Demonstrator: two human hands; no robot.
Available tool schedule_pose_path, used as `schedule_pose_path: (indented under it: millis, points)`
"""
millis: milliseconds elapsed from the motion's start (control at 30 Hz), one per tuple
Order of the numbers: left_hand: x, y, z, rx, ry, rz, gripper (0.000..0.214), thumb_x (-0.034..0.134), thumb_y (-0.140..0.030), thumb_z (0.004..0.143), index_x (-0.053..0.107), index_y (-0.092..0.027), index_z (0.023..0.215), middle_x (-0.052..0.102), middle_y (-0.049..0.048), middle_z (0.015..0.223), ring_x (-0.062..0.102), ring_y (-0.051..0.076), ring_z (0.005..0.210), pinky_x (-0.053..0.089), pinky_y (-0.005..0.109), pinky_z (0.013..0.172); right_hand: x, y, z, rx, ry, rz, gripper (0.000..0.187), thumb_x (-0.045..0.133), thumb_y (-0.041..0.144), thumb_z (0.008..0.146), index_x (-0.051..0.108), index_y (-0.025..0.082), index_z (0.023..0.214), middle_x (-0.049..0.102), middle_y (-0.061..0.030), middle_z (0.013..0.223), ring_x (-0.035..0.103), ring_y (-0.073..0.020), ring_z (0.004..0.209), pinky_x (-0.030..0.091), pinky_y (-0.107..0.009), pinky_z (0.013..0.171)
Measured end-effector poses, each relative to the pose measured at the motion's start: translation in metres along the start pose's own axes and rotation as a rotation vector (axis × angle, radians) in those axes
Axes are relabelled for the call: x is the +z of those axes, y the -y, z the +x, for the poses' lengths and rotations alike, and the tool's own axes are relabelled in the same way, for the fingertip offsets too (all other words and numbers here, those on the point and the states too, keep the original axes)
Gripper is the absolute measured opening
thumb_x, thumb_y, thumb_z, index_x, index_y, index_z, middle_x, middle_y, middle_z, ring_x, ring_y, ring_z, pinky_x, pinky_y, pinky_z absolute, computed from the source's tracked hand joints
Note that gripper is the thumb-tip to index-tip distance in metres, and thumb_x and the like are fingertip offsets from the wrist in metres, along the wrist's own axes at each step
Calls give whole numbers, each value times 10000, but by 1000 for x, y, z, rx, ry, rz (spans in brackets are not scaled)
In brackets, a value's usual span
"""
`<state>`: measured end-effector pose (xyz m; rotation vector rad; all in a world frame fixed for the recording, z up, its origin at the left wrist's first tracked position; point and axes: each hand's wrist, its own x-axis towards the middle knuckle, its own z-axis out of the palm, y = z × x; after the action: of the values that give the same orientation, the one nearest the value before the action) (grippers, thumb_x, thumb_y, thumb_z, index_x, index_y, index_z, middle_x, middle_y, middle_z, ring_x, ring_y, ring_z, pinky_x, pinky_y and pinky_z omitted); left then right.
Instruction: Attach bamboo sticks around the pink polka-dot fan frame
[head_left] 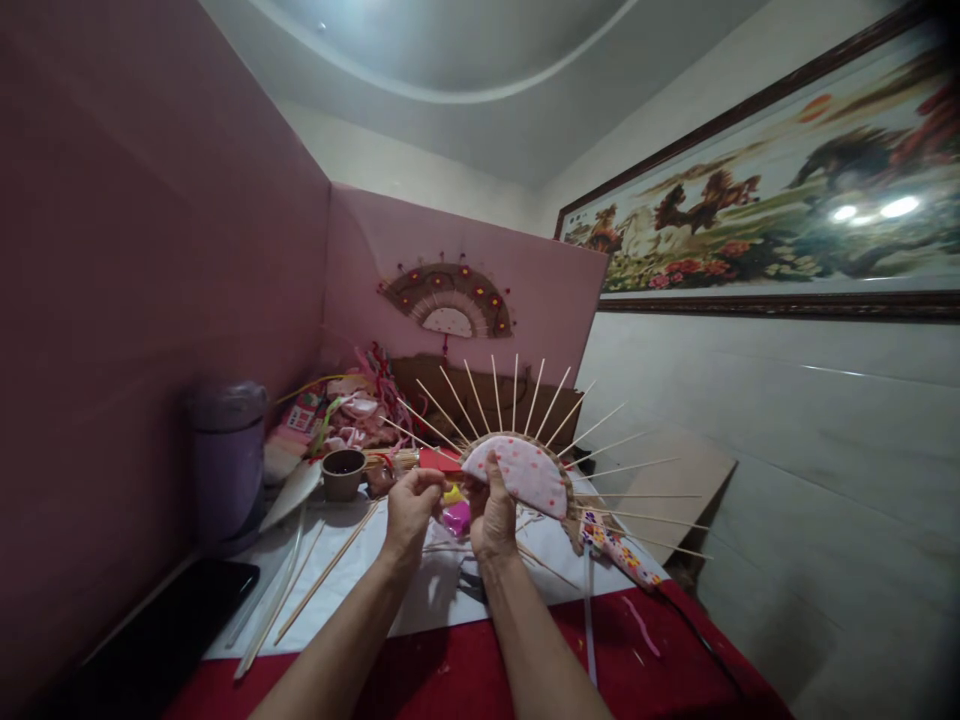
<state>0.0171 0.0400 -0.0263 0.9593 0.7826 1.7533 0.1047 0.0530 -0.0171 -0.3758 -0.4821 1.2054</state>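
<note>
My right hand (495, 512) holds a handmade fan frame up above the table, its thumb pressed on the white, pink-spotted half-round base (517, 472). Thin wooden sticks (515, 395) spread out from the base's curved edge like rays. Close to the base's left corner is my left hand (409, 515), its thumb and fingers pinched together. Whatever may be between those fingertips is too small to make out. Below and between the hands lie a magenta piece (456, 518) and a yellow piece (453, 494).
A flower-patterned glue gun (619, 555) with a clear stick lies right. Pliers (472, 585) and loose sticks (330, 570) rest on white paper. Left are a brown cup (343, 474), a purple bottle (227, 460) and a phone (172, 630). A finished fan (450, 298) hangs on the pink panel.
</note>
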Motion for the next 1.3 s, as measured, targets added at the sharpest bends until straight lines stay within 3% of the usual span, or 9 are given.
schedule_pose_path:
  millis: [233, 567, 933, 1300]
  points:
    - [-2, 2, 2, 31, -48, 41, 210, 724, -209, 475, 614, -106, 622, 525, -39, 445, 412, 66, 354, 330, 192, 345, 0, -2, 0, -71, -105, -72, 296, 751, 313, 582, 552, 164, 744, 567, 72, 540, 495, -68, 440, 414, -178, 431]
    - [-5, 4, 5, 81, -65, 71, 164, 688, -184, 505, 634, -113, 642, 586, -8, 549, 426, 60, 399, 313, 189, 384, 3, -2, -3, -55, -94, -48, 322, 766, 305, 562, 574, 169, 781, 595, 63, 608, 517, -59, 479, 441, -170, 470]
    - [-2, 0, 2, 19, -57, 4, 164, 646, -195, 538, 614, -113, 677, 484, -58, 511, 320, 24, 402, 209, 154, 395, 1, -7, -3, -50, -64, -62, 331, 759, 329, 574, 565, 161, 784, 558, 56, 617, 487, -63, 488, 430, -179, 468]
    - [-5, 2, 5, 40, -74, 38, 217, 662, -252, 548, 619, -102, 700, 504, -52, 511, 290, 12, 363, 180, 152, 366, 5, -7, -8, -57, -92, -136, 396, 757, 394, 550, 561, 159, 803, 577, 40, 642, 502, -75, 494, 438, -200, 474]
